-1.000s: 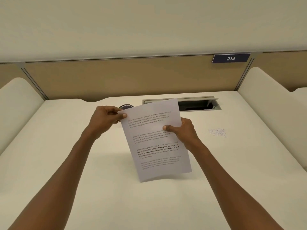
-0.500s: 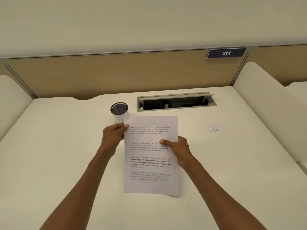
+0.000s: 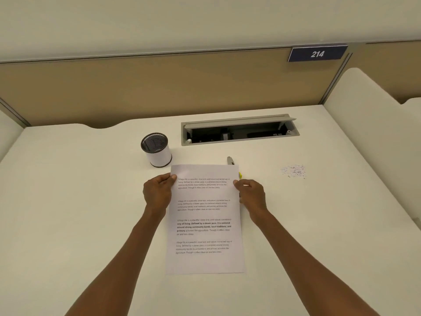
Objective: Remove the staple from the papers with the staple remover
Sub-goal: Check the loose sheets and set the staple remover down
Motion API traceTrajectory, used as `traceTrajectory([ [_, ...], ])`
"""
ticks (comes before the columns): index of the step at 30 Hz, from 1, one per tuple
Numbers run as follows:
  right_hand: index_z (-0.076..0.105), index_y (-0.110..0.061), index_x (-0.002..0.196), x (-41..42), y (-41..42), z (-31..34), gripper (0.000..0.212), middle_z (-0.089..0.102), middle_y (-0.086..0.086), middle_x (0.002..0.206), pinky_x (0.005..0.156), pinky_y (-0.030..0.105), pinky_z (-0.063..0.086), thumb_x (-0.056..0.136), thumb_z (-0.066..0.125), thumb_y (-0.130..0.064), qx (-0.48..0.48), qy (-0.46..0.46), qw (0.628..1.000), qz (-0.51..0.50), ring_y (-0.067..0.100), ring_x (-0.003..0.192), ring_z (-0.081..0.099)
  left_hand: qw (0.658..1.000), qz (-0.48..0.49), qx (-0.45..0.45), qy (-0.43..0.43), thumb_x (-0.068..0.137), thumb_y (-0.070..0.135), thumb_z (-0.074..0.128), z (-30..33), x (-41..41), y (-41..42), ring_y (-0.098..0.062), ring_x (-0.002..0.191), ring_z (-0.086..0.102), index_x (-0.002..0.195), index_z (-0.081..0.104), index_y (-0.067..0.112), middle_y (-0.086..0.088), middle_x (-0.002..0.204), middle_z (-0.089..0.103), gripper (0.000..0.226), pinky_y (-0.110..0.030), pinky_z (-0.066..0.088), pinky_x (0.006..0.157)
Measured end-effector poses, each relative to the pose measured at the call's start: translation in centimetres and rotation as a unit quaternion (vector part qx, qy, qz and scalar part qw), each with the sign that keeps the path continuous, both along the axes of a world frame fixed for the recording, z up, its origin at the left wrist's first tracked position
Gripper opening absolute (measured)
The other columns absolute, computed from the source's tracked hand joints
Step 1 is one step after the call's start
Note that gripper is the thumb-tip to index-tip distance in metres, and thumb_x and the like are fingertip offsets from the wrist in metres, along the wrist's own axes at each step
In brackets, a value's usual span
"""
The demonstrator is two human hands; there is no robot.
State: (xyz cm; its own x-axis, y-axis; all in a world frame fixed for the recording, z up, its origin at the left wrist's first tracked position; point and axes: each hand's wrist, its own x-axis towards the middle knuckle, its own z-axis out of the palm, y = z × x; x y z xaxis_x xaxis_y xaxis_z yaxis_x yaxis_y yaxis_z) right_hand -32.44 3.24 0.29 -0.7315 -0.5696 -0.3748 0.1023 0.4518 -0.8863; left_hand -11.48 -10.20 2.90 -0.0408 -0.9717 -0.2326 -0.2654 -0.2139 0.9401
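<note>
From my head camera, looking down: the papers (image 3: pixel 205 220) lie flat on the white counter (image 3: pixel 68 201), in the middle of the frame, printed side up with four blocks of text. My left hand (image 3: pixel 157 192) grips the sheet's left edge near its top, thumb on the page and fingers (image 3: pixel 159 179) curled at the edge. My right hand (image 3: pixel 251 195) pinches the right edge at the same height, thumb tip on the paper, the other fingers curled beside it.

I cannot make out the staple on the papers. Just beyond the top right corner of the papers a grey tip with a bit of yellow pokes out from under the sheet; I take it for the staple remover (image 3: pixel 230 161), though most of it is hidden.

Up and to the left of the papers stands a white mesh pen cup (image 3: pixel 157 150) with a dark rim. Behind, in the upper middle, a grey cable tray (image 3: pixel 239 131) is sunk into the counter, its flap open. To the right of the frame lies a small scatter of staple bits (image 3: pixel 293 171). A dark sign (image 3: pixel 317 54) reading 214 sits on the tan partition at the upper right.
</note>
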Motion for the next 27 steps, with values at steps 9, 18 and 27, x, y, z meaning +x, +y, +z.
traceTrajectory([
  [9,0.067,-0.003,0.099,-5.3,-4.3,-0.5,0.020,0.070,0.008,0.095,0.073,0.027,0.043,0.085,0.068,-0.017,0.076,0.231,0.966,0.081,0.023,0.090,0.063,0.999,0.013,0.032,0.001,0.088,0.020,0.075,-1.3,0.5,-0.8,-0.001,0.071,0.066,0.106,0.075,0.011,0.011,0.081,0.072,0.020,-0.013,0.049,0.066],
  [18,0.057,-0.009,0.086,-5.1,-8.5,-0.8,0.038,0.064,0.010,0.091,0.067,0.031,0.044,0.086,0.061,-0.047,0.217,0.306,0.910,0.178,0.031,0.087,0.062,0.998,0.006,0.060,0.027,0.087,0.019,0.077,-1.6,0.2,-0.8,0.000,0.068,0.070,0.102,0.076,0.015,0.004,0.086,0.077,0.015,-0.013,0.053,0.064],
  [27,0.050,-0.012,0.083,-5.3,-9.7,0.1,0.028,0.057,0.004,0.086,0.069,0.031,0.042,0.085,0.062,-0.038,0.248,0.287,0.907,0.184,0.027,0.082,0.057,0.997,-0.017,0.070,0.012,0.087,0.023,0.077,-1.7,0.3,-0.7,-0.005,0.071,0.072,0.099,0.078,0.018,0.003,0.087,0.079,0.014,-0.020,0.056,0.067],
])
